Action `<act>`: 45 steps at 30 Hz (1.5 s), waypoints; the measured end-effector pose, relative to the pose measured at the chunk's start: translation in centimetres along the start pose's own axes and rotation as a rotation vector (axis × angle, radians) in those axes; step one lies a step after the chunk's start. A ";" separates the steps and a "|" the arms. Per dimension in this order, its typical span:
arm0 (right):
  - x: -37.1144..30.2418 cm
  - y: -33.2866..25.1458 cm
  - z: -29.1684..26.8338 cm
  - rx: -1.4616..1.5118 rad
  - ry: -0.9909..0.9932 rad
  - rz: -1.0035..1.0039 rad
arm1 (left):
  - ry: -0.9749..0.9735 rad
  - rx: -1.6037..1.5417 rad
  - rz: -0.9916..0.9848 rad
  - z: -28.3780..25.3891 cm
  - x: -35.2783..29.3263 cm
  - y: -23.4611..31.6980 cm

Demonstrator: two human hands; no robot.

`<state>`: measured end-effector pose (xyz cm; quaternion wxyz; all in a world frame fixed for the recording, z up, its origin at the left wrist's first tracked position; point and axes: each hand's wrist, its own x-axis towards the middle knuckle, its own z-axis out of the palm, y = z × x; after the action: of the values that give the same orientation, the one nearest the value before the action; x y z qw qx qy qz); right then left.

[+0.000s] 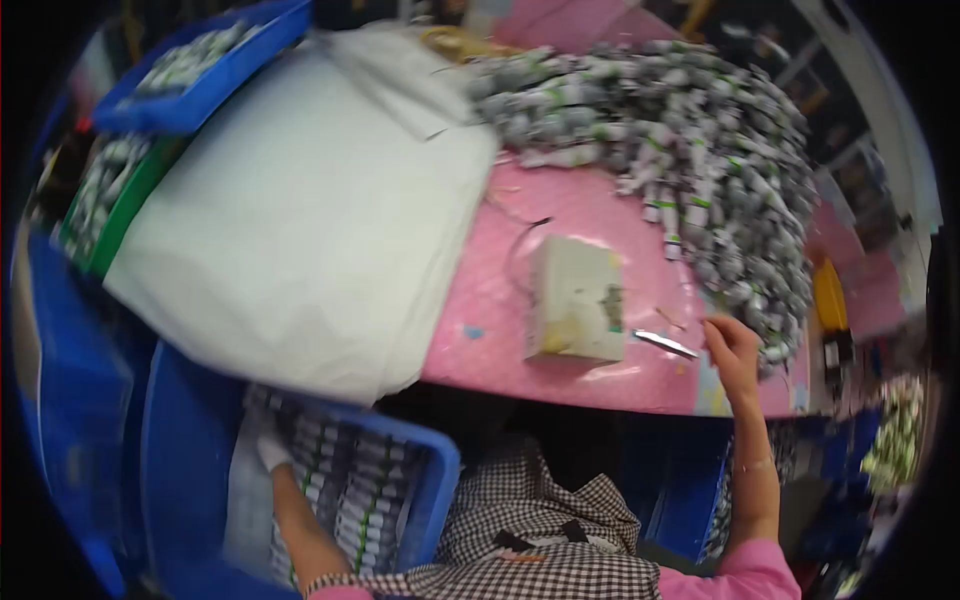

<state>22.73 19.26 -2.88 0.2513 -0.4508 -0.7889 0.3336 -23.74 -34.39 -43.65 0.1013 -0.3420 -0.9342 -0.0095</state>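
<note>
My left hand (268, 446) reaches into a blue bin (440, 470) at the lower left, over rows of small grey-and-white fabric bundles (365, 500) with green bands. White covering or material shows about its fingers, which are blurred. A translucent sheet (248, 510) lies beside it along the rows. My right hand (735, 352) is over the right front of the pink table (480, 330), its fingertips drawn together. Anything between them is too small to make out. Just left of it lies a slim metal tool (665, 344), next to a worn pale box (575, 300).
A large heap of similar bundles (720, 180) covers the table's back right. White sheeting (300, 210) spreads across the left. Beyond it are a blue tray (210, 70) and a green crate (130, 215), both holding bundles. Another blue bin (695, 500) stands below the table at right.
</note>
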 end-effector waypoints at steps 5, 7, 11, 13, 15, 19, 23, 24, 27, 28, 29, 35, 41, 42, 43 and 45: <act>7.6 -0.4 1.0 0.090 0.156 -0.132 | -0.474 0.731 0.405 -0.8 2.8 2.1; 12.2 -0.1 2.2 0.161 0.207 -0.175 | -0.285 0.313 0.057 -4.2 3.2 3.2; 21.3 -0.7 6.9 0.365 0.439 -0.045 | 0.025 -0.341 -0.427 -12.9 3.8 6.1; 24.1 -1.7 9.1 0.299 0.554 0.178 | 0.186 -0.481 -0.482 -17.3 3.9 7.7; 23.5 -3.4 9.2 0.048 0.628 0.227 | 0.280 -0.480 -0.475 -20.1 3.4 8.4; 19.5 -3.5 7.0 0.400 0.520 0.035 | 0.501 -1.024 -0.647 -29.2 5.6 16.6; 12.3 -3.5 1.9 0.927 0.058 -0.193 | 0.741 -1.258 -0.243 -37.6 8.7 26.3; 10.4 -3.3 0.7 1.084 -0.256 -0.152 | 0.689 -1.336 -0.157 -39.4 9.3 29.4; 5.6 -3.7 0.9 1.357 -0.534 -0.062 | 0.266 -1.611 0.066 -42.0 11.5 36.6; 4.5 -3.1 1.3 1.355 -0.567 -0.073 | -0.043 -1.830 0.097 -42.9 12.3 39.0; 3.3 -3.0 1.1 1.365 -0.579 -0.049 | -0.302 -1.962 0.155 -43.5 13.4 41.7; -2.6 -3.6 2.4 1.113 -0.638 0.136 | -0.840 -2.312 0.091 -43.4 14.0 48.9; -5.9 1.8 6.0 1.756 -0.791 0.296 | -0.423 -2.351 -0.186 -42.2 13.5 48.1; -6.7 1.0 6.3 1.898 -0.753 0.315 | -0.441 -2.373 -0.191 -41.8 13.4 47.9; -7.2 0.2 6.6 2.039 -0.711 0.335 | -0.459 -2.394 -0.195 -41.6 13.3 47.7; -7.4 -0.2 7.6 2.028 -0.694 0.340 | -0.492 -2.397 -0.150 -41.7 12.8 47.2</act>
<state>20.80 10.42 -8.38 0.2204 -0.0176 -0.1012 0.9700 4.53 6.28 -2.72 -0.4575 -0.1569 -0.3461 -0.8039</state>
